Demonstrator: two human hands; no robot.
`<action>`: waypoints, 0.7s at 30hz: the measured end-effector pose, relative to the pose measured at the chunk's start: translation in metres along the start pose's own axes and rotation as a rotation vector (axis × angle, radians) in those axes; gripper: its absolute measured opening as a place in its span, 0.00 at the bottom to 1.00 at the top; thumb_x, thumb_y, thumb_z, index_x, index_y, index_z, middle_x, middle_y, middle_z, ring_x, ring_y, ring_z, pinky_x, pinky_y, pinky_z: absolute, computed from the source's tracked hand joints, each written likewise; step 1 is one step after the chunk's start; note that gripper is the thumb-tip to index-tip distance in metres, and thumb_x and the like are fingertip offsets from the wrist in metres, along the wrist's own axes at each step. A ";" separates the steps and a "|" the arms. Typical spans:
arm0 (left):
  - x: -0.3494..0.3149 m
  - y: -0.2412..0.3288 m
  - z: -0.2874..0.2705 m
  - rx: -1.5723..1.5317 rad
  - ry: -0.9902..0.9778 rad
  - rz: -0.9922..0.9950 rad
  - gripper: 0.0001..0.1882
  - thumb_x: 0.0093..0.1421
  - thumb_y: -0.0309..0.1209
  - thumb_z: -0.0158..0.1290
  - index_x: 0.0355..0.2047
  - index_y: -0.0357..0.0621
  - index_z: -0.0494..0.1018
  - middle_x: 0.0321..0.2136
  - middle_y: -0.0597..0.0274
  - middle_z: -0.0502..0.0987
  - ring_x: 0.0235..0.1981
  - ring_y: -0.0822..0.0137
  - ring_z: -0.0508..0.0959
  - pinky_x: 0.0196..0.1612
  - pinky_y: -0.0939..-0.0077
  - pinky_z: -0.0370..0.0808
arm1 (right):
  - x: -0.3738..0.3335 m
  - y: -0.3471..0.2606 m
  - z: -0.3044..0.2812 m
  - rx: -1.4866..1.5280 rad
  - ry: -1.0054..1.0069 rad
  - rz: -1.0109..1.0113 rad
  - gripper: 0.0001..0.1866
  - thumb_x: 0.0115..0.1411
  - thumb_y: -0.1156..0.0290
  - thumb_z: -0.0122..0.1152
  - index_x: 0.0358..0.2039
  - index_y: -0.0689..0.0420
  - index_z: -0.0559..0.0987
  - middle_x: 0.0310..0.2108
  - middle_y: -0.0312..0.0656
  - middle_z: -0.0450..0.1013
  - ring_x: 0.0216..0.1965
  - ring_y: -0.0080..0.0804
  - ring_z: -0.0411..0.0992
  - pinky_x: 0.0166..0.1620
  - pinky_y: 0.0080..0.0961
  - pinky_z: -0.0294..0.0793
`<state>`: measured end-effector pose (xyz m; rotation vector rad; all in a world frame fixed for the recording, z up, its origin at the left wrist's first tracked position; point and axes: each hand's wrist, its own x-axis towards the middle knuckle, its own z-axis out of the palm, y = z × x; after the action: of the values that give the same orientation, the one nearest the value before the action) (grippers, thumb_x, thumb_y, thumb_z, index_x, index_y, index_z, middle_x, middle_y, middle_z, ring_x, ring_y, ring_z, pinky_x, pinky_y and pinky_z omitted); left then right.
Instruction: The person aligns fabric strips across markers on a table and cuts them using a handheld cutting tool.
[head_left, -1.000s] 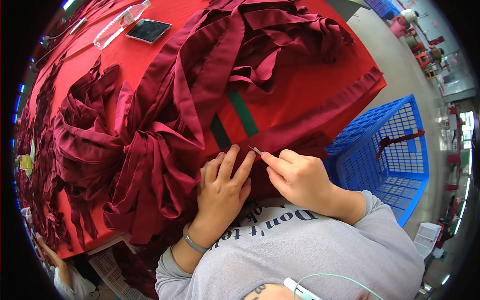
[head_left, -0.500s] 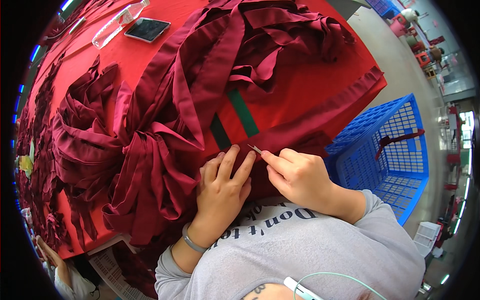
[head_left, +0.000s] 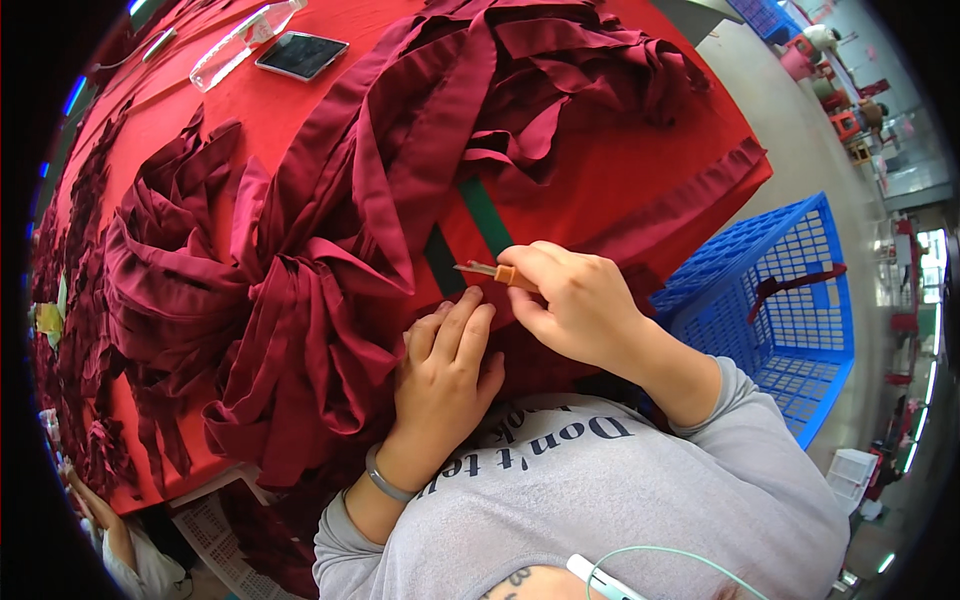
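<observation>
My right hand (head_left: 580,305) is closed round a seam ripper (head_left: 508,276) with an orange handle. Its thin metal tip points left, just beyond my left fingertips. My left hand (head_left: 437,375) lies flat with its fingers stretched over dark red fabric at the near side of the table. A long maroon fabric strip (head_left: 690,195) runs from near my right hand to the table's right corner. Beyond my fingers, two dark green bands (head_left: 487,217) show on the red table cover (head_left: 590,185). What lies directly under both hands is partly hidden.
A large knotted bundle of maroon strips (head_left: 270,290) spreads across the left and far table. Farther back lie a phone (head_left: 301,55) and a clear plastic bottle (head_left: 240,48). A blue plastic basket (head_left: 775,310) stands at the right. Another person's arm (head_left: 108,525) shows at lower left.
My right hand has moved slightly away from me and turned, so the orange handle now shows and the tip points more to the left. My left hand has hardly moved.
</observation>
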<state>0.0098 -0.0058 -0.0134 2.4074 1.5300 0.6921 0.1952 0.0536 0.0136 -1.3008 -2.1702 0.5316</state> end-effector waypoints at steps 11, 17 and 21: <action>0.010 0.005 -0.003 -0.179 0.229 -0.077 0.27 0.50 0.27 0.63 0.52 0.40 0.72 0.49 0.54 0.75 0.52 0.54 0.72 0.53 0.60 0.72 | -0.008 -0.017 0.001 0.167 -0.065 -0.042 0.04 0.58 0.77 0.61 0.31 0.60 0.74 0.27 0.45 0.72 0.24 0.42 0.72 0.28 0.34 0.71; 0.009 0.007 -0.012 -0.215 0.123 -0.014 0.12 0.48 0.29 0.64 0.34 0.47 0.78 0.32 0.67 0.79 0.37 0.60 0.76 0.40 0.63 0.68 | -0.013 -0.032 -0.030 0.807 -0.404 0.253 0.05 0.65 0.75 0.56 0.32 0.61 0.72 0.22 0.36 0.64 0.26 0.22 0.60 0.31 0.24 0.63; 0.014 0.018 -0.040 -0.481 -0.040 -0.105 0.14 0.48 0.33 0.66 0.34 0.45 0.79 0.26 0.65 0.79 0.28 0.64 0.76 0.41 0.66 0.66 | -0.014 -0.027 -0.032 0.815 -0.347 0.304 0.05 0.65 0.75 0.57 0.31 0.60 0.72 0.20 0.32 0.62 0.25 0.18 0.57 0.29 0.22 0.61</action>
<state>0.0097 -0.0040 0.0332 1.9595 1.2822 0.8670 0.2028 0.0301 0.0505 -1.1012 -1.6636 1.6559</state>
